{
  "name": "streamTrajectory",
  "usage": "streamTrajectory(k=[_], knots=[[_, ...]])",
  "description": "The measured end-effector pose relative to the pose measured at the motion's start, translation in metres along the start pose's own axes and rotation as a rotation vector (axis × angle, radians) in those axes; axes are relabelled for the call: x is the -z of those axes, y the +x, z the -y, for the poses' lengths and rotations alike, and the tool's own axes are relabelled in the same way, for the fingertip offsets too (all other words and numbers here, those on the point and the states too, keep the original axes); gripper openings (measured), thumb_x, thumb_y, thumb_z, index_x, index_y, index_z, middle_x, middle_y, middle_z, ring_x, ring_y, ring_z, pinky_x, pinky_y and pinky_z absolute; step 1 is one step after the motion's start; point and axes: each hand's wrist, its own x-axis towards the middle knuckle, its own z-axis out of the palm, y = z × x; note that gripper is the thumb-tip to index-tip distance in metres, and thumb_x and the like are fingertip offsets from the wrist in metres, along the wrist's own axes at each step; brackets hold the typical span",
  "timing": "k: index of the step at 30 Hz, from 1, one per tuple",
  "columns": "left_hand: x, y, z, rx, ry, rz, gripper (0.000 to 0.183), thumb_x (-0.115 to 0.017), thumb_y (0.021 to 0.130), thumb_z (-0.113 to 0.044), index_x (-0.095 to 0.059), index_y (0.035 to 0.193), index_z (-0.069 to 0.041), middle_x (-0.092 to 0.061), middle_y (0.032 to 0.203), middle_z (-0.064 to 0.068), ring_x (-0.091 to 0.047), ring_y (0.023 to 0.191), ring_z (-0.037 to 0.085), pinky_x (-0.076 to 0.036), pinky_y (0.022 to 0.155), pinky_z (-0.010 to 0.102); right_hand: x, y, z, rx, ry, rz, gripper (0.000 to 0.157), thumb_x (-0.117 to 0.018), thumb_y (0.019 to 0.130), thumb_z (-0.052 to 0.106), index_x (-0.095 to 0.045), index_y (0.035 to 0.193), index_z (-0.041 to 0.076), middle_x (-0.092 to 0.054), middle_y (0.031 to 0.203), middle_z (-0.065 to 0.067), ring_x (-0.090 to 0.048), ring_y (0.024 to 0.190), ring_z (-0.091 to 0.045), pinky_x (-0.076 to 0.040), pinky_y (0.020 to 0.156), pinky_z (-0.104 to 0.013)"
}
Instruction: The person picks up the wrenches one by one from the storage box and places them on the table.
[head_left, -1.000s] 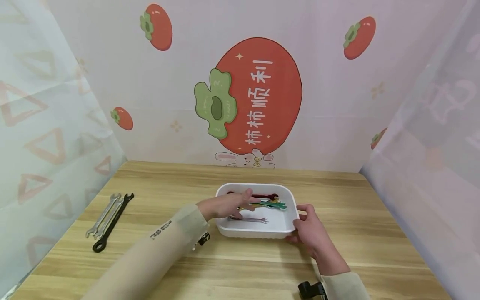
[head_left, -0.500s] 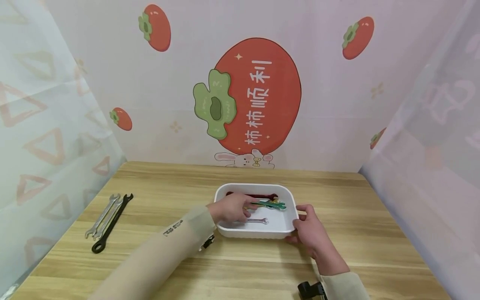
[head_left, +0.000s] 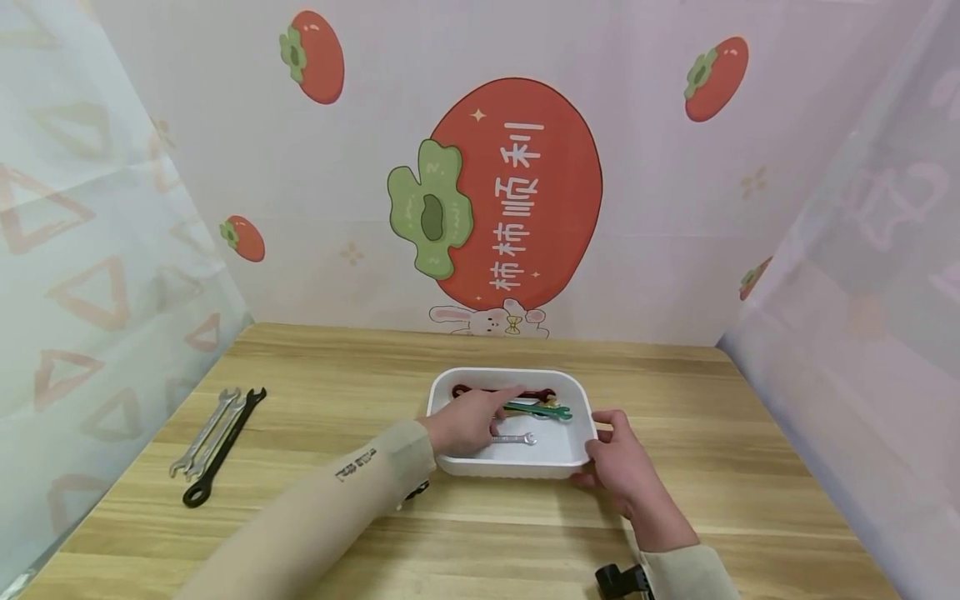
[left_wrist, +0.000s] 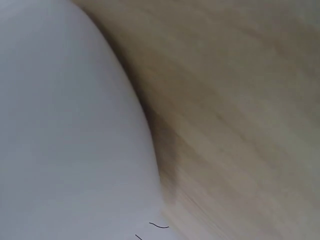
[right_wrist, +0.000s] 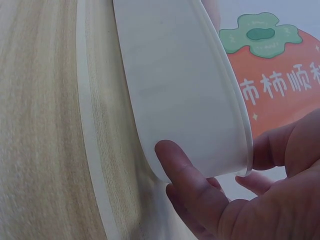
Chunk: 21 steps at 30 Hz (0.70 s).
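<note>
At far left on the counter (head_left: 337, 392), two silver wrenches (head_left: 205, 432) and a black wrench (head_left: 227, 448) lie side by side, slanting the same way, the black one outermost toward the tray with its ring end nearest the person. Centre, the left hand (head_left: 467, 421) enters the white tray (head_left: 510, 470) over its left side, forefinger extended across the dark red wrench (head_left: 538, 396) and the other visible fingers bent beneath; whether these pinch anything cannot be told, and the left wrist view does not show them. The step in hand appears to be a reach among the tray's wrenches. Within the tray, the dark red wrench lies along the back, the green wrench (head_left: 536, 410) slopes just in front of it with something gold-coloured (head_left: 552, 402) beside and partly under it, and a small silver wrench (head_left: 513, 439) lies apart, nearer the front wall. Because the middle pieces overlap, good practice would be to part one from its neighbours with a fingertip, take it by the bare shank and lift it straight up, lest another be dragged along. At right, the right hand (head_left: 621, 462) holds the tray's near right corner, its fingers spread about the wall and rim; light, steady pressure there should keep the tray from sliding or tipping.
</note>
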Motion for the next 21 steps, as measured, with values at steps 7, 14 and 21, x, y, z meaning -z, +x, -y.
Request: streamTrajectory(k=[7,14,21], knots=[[-0.002,0.001,0.001,-0.015,-0.012,0.008,0.083,-0.061,0.089,0.004,-0.033,0.156,-0.037,-0.061,0.09,-0.015,-0.057,0.08,0.008,-0.045,0.085,0.03,0.0,-0.001,0.0,0.001,-0.001,-0.003,0.051,-0.038,0.099,-0.005,-0.025,0.147,0.002,-0.039,0.131,-0.031,-0.062,0.096,-0.041,-0.058,0.069,-0.05],[-0.001,0.003,0.005,0.017,-0.062,-0.007,0.081,-0.061,0.089,0.005,-0.037,0.154,-0.037,-0.061,0.088,-0.014,-0.058,0.081,0.009,-0.045,0.085,0.031,0.0,-0.002,0.0,-0.003,0.002,-0.002,0.05,-0.038,0.098,-0.005,-0.026,0.147,0.002,-0.039,0.131,-0.031,-0.062,0.095,-0.04,-0.058,0.069,-0.05],[0.016,0.002,0.0,0.05,-0.213,-0.088,0.067,-0.063,0.084,0.009,-0.053,0.146,-0.017,-0.064,0.094,-0.007,-0.057,0.087,0.014,-0.049,0.074,0.029,-0.001,-0.003,0.002,-0.003,-0.001,0.0,0.051,-0.037,0.098,-0.006,-0.025,0.147,0.002,-0.038,0.131,-0.031,-0.062,0.095,-0.04,-0.058,0.069,-0.05]])
